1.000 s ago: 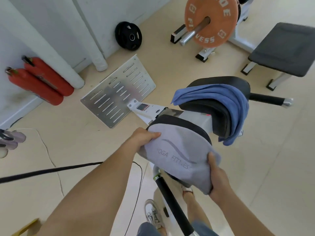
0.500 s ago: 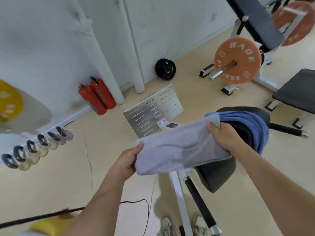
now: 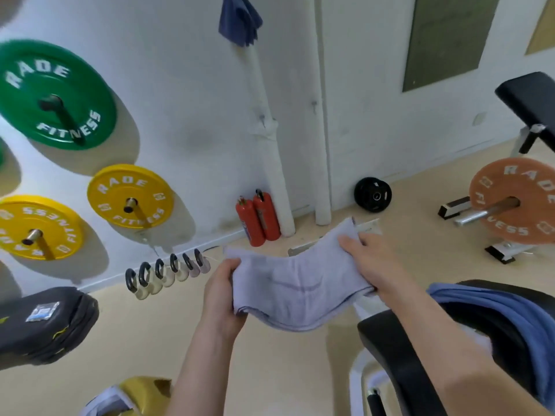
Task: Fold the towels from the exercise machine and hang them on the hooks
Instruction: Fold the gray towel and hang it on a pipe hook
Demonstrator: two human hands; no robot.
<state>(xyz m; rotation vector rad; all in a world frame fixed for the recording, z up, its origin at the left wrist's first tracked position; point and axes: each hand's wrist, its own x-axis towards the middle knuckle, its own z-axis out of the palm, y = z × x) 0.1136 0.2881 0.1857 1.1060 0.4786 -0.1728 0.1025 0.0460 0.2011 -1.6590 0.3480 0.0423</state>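
A pale grey towel [image 3: 295, 288] hangs stretched between my two hands in mid-air, sagging in the middle. My left hand [image 3: 223, 291] grips its left end. My right hand [image 3: 368, 262] grips the right end, fingers on top. A blue towel [image 3: 492, 310] lies draped over the black pad of the exercise machine [image 3: 399, 352] at the lower right. High on the white wall a dark blue towel [image 3: 238, 21] hangs; what holds it is hidden. Two small wall hooks [image 3: 262, 118] sit lower on the wall.
Green and yellow weight plates [image 3: 130, 196] hang on wall pegs at the left. Two red fire extinguishers [image 3: 259, 219] stand by white padded pipes. Several small rings [image 3: 168, 270] line the wall base. An orange plate on a barbell [image 3: 515, 201] and a bench are at the right.
My view has swung up from the floor to the wall. The grey towel has come off the machine pad and moved left, now held up between both hands.
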